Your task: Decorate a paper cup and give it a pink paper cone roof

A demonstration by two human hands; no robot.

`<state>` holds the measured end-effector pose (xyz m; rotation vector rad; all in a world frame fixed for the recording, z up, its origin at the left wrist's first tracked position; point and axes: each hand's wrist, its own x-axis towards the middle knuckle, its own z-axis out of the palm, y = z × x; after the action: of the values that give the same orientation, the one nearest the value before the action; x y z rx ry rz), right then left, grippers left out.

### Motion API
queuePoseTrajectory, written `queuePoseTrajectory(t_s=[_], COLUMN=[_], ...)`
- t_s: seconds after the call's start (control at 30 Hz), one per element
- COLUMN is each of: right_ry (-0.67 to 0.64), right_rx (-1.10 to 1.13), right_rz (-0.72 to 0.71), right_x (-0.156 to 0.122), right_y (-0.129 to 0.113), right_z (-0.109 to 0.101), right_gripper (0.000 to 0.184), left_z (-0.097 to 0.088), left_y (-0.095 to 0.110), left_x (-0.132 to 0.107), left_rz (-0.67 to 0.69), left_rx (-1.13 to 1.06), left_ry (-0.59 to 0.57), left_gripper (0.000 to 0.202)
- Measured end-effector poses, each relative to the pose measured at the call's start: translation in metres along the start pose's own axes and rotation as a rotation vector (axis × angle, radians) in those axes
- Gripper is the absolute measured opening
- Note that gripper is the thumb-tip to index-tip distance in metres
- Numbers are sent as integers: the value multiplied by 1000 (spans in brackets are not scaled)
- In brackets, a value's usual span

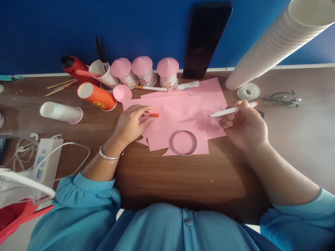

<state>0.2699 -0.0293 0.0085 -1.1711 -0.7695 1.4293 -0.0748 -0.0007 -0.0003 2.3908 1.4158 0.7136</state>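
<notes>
Between the thumb and fingers of my left hand (134,122) is a small orange pen cap (154,115). My right hand (247,123) grips a white felt-tip pen (227,111) with its reddish tip bare and pointing left. Both hands are over pink paper sheets (170,108) that overlap on the table. A round metal ring (184,143) lies on the sheets near their front edge. Behind the paper stand three paper cups with pink cone roofs (168,71) and drawings on their sides. A loose pink paper cone (122,93) lies in front of them.
An orange tube (96,96) and a white cup (61,112) are at left, with a power strip (48,157) and cables nearer me. A tall cup stack (277,42), a tape roll (248,91) and glasses (282,98) are at right. A phone (206,40) leans on the blue wall.
</notes>
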Motion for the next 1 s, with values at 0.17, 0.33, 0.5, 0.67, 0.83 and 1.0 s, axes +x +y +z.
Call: queuePoseTrajectory(t_s=[0.17,0.33,0.5,0.67,0.83,1.0], right_ry=[-5,-26,-51,-85,-94,-126], right_rx=[-3,19,6,-113,-86,-5], right_rz=[-9,-21,-32,-78,-91,-100], right_x=[1,-1,-5,-9,-8,-6], right_y=[-1,3,7,9,12,14], right_z=[-5,-5,-1,1,1,-3], right_gripper=[31,27,33,31,31,27], left_z=[-9,-19,-10,15,26,24], left_y=[16,51,79,85,78,59], left_x=[0,1,1,-1,-3,-2], left_rz=[52,135,177,210,282,344], left_rx=[66,11,-68,-172,-212,-277], left_ry=[56,25,-254,-393,-421,-443], left_gripper=[20,38,81,102,111,106])
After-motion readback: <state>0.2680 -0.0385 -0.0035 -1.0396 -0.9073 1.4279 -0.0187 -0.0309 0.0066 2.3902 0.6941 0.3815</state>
